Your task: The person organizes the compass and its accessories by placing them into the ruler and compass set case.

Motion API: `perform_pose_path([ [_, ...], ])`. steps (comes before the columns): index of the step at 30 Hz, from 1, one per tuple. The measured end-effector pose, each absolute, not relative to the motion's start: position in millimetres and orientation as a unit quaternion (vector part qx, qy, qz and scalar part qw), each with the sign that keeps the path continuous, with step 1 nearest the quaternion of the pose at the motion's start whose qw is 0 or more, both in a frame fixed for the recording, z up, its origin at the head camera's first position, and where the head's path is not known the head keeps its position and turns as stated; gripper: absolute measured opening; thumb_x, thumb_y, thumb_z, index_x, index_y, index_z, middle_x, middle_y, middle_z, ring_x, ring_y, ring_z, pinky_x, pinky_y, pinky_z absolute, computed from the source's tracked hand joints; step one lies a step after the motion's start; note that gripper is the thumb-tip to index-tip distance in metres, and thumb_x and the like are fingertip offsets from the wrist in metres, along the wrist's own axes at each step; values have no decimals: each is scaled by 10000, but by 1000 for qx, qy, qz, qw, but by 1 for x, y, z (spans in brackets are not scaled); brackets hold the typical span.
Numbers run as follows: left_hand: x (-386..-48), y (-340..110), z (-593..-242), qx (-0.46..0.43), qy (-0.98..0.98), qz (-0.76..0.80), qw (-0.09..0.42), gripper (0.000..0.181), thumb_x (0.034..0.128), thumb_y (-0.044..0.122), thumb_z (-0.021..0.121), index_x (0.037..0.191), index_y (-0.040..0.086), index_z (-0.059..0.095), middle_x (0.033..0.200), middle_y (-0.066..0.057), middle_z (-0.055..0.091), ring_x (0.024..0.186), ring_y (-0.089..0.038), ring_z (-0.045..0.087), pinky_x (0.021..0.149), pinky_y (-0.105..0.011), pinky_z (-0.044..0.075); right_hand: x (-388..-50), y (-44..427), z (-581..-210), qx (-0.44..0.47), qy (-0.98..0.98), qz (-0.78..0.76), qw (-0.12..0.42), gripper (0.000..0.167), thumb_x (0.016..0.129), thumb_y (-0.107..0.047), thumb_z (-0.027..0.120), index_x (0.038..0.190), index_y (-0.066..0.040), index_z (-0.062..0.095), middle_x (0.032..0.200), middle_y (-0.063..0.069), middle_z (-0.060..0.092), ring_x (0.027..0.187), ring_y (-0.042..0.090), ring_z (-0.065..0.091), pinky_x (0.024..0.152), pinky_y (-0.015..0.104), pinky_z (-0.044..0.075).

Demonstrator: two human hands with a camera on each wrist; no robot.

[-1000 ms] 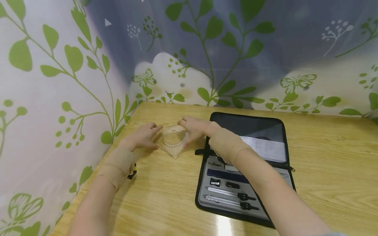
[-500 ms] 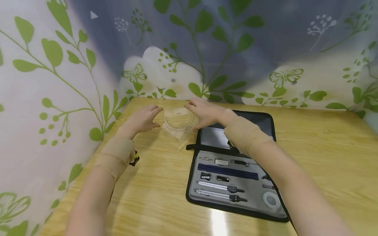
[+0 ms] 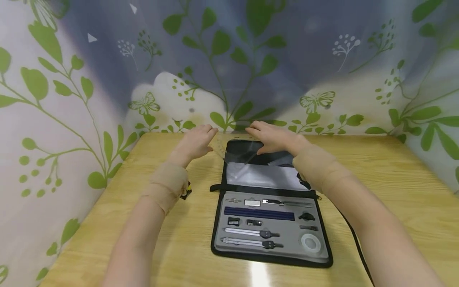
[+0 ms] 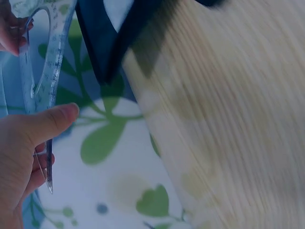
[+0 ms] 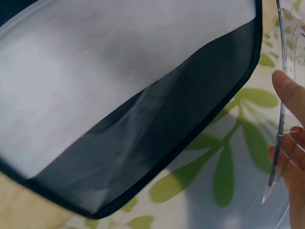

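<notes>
A clear plastic set square (image 4: 56, 52) with a rounded cut-out and scale markings is held up between both hands, faint in the head view. My left hand (image 3: 197, 142) pinches one corner, thumb on the near face and fingers behind, as the left wrist view shows. Opposite it, my right hand (image 3: 270, 137) pinches the other corner, thumb and fingers on either side of the edge in the right wrist view. Beneath and behind the set square lies the raised-pocket half of an open black zip case (image 3: 263, 175), apart from it.
The case's grey foam tray (image 3: 287, 249) holds two compasses (image 3: 247, 232), blue pencils (image 3: 259, 213), a sharpener (image 3: 234, 221), an eraser (image 3: 252, 203) and a round white disc (image 3: 310, 243). A wooden table (image 3: 358, 175) carries everything, with patterned cloth (image 3: 193, 99) rising along its back and left.
Both hands have lifted the set square off the left part of the table and carried it right, over the case's lid. The head view has turned right too.
</notes>
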State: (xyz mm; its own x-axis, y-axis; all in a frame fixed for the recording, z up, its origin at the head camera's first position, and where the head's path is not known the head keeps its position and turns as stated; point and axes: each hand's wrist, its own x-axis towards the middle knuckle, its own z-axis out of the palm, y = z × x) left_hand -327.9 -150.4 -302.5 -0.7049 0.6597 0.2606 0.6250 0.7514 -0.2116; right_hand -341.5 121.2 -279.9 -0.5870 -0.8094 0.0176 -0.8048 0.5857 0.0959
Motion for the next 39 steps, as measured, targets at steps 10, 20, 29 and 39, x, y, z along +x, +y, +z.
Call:
perform_pose_path([
  [10,-346,-102,-309,-351,-915,44,195,546,755,114,750,1216,-41,501,1085,-186,535,992,-328,526,899,-400,408,-348,172,-292,451,-881,-78,118,772,748,-346,766,1304,78,440,1190,215,477,1087,345,460,924,438,378],
  [20,-360,-72,-311,-349,-904,48,243,382,802,-7,620,1163,-80,517,1066,-201,548,972,-335,545,859,-399,433,-355,198,-293,425,-893,-97,110,715,797,-288,731,1317,91,419,1235,246,457,1145,380,446,940,464,379],
  [29,-365,-49,-317,-331,-902,71,268,333,753,-47,587,1080,-67,532,993,-180,553,928,-331,550,866,-399,415,-360,213,-295,432,-882,-140,128,722,785,-315,735,1290,110,441,1206,259,483,1110,388,470,928,465,391],
  [39,-367,-49,-321,-317,-913,88,239,316,801,20,605,1105,-45,546,1013,-170,568,919,-309,569,826,-391,452,-364,207,-297,431,-877,-195,89,683,824,-278,703,1307,112,418,1214,271,465,1103,396,474,912,463,404],
])
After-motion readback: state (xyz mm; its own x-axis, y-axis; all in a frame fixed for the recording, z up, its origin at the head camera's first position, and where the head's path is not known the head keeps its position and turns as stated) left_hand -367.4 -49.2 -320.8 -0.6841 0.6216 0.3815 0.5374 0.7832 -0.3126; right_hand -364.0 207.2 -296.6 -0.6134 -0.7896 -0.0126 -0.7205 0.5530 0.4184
